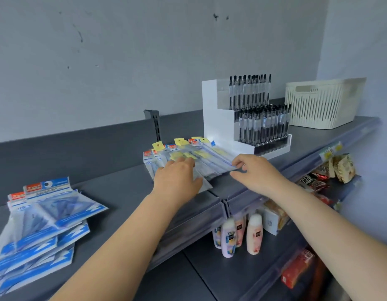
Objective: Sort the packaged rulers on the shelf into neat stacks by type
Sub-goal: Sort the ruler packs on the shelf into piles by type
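Right hand (pixel 256 172): thumb and forefinger pinch the near right corner of the ruler packs (pixel 201 158); other fingers loosely curled beside the pinch

Left hand (pixel 177 179): fingers straight, palm down, resting flat on the left part of the same spread; holds nothing, only presses

Ruler packs: long, narrow clear sleeves with red or yellow header cards, fanned in a loose overlapping heap on the shelf (pixel 123 181), just in front of the pen stand (pixel 244 120). Judged light, thin and fairly stiff along their length thanks to the ruler inside, but the film looks slick, so packs will likely slide over one another when pushed. Best taken by a long edge or a corner, one pack or a few together, then squared against the shelf. Header cards look flimsy and could bend if pulled

Set-square packs (pixel 42 216): wide blue-and-white packages, stacked roughly at the left of the shelf, well apart from the ruler heap; edges not aligned, stack looks untidy and may want straightening

Pen stand: white tiered display, full of black pens, upright, behind the right hand

Basket (pixel 323 101): cream slatted, far right on the shelf, contents not visible

Lower shelf: bottles (pixel 238 233), boxes and snack packets, partly blurred
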Available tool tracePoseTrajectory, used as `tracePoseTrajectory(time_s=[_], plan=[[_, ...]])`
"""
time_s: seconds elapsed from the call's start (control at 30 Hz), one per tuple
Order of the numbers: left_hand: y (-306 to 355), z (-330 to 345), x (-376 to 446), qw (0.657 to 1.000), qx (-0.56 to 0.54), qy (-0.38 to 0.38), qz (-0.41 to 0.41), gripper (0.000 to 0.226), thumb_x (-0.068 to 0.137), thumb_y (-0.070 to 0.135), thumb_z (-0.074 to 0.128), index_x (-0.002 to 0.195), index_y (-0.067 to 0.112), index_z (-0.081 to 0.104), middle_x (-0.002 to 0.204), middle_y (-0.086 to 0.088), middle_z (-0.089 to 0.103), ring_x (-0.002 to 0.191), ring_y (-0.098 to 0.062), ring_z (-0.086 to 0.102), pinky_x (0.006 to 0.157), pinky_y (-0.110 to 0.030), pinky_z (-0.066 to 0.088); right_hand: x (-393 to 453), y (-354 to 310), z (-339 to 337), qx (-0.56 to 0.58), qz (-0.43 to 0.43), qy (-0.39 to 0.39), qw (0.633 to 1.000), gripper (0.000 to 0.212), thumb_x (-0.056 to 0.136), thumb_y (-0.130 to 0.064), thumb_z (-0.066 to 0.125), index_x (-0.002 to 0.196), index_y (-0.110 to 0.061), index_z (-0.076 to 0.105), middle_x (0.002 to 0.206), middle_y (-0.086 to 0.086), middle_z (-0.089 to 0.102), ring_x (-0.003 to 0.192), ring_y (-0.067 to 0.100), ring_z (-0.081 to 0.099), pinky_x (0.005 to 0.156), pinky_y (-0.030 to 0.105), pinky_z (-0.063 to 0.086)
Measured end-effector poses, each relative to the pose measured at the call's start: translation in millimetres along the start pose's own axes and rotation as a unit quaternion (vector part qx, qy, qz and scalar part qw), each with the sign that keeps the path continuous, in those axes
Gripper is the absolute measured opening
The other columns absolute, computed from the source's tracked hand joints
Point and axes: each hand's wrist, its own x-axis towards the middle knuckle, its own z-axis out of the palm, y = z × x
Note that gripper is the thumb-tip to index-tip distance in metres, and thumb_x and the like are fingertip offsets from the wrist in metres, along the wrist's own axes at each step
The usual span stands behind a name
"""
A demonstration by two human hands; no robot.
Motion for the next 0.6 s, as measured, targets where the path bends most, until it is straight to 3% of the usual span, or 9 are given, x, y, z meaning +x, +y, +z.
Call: tracePoseTrajectory(time_s=[0.4,0.5,0.6], plan=[[9,25,26,0.992,-0.014,-0.048,-0.119,0.059,0.082,0.059,0.057,0.12,0.014,0.049,0.12,-0.003,0.052,0.108,-0.024,0.053,0.085,-0.037,0.049,68,16,19,0.01,-0.063,-0.028,0.998,0.033,0.094,-0.02,0.05,0.125,-0.013,0.058,0.128,0.007,0.057,0.116,0.024,0.052,0.098,0.036,0.042],[5,25,26,0.979,-0.047,-0.066,-0.188,0.061,0.079,0.058,0.061,0.118,0.013,0.047,0.114,-0.003,0.055,0.101,-0.023,0.057,0.082,-0.036,0.051,76,17,24,-0.02,-0.058,-0.061,0.996,0.037,0.092,-0.028,0.053,0.126,-0.015,0.057,0.132,0.007,0.053,0.12,0.026,0.049,0.098,0.035,0.042],[-1,22,26,0.962,-0.105,-0.065,-0.242,0.055,0.078,0.049,0.069,0.112,0.013,0.047,0.099,-0.001,0.054,0.09,-0.022,0.056,0.075,-0.033,0.049,81,18,29,-0.056,-0.04,-0.107,0.992,0.042,0.091,-0.039,0.054,0.116,-0.006,0.061,0.124,0.011,0.052,0.111,0.029,0.052,0.093,0.037,0.046]])
